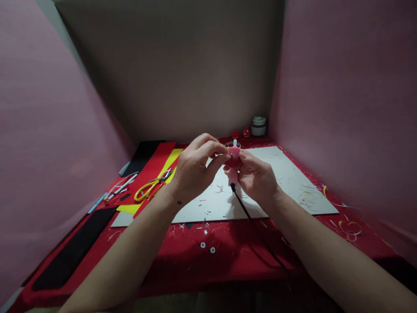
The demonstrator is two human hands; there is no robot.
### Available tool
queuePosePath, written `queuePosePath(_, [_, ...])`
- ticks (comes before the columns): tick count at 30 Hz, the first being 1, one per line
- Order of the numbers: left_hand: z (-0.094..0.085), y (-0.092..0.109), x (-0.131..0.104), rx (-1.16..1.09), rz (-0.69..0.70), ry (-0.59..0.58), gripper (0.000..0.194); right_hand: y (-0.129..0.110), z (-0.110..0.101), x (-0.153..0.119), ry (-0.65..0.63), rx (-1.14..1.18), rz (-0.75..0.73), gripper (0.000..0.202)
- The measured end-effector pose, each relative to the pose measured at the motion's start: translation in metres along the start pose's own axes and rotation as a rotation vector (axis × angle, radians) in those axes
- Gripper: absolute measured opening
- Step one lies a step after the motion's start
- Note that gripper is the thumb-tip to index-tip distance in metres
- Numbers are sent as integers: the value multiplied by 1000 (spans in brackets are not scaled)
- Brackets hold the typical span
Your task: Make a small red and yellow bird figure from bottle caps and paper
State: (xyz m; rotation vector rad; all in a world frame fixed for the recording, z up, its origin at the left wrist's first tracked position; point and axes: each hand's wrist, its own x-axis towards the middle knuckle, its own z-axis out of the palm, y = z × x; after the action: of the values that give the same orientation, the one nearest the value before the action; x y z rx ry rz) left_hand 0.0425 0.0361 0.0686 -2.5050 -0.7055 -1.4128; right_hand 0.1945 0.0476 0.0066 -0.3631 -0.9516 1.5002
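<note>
My left hand (202,163) and my right hand (259,176) meet above the white board. Between them is a small red ball (233,157) with a pale, speckled texture. The left thumb and forefinger pinch at its left side. The right thumb presses its right edge, with the other fingers curled partly out of sight. Directly below the ball in the picture is a pink-handled corded tool (233,177), with a white tip showing above the ball. I cannot tell whether the right hand touches that tool. Its black cord (247,213) runs down toward the right forearm.
The white board (289,182) carries thread-like scraps. Yellow-handled scissors (146,190) lie on red and yellow sheets at left, near a black strip (74,248) and several pens (122,188). Two small white eye pieces (207,247) lie in front. A lidded jar (258,126) and red figures (246,132) stand behind.
</note>
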Motion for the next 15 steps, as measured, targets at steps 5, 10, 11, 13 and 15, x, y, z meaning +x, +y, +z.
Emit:
queuePosePath(5, [2,0,0,27,19,-15,10,1,0,0,-28,-18,9,11])
queuePosePath(10, [1,0,0,56,33,-48,11,1,-2,0,-29,-57,-1,12])
queuePosePath(11, [1,0,0,57,35,-53,12,1,-2,-1,-33,-59,-4,12])
queuePosePath(13, [0,1,0,52,37,-61,14,1,-2,-1,-44,-54,-9,12])
queuePosePath(15, [0,1,0,45,36,-62,15,1,0,-1,-47,-49,-12,11])
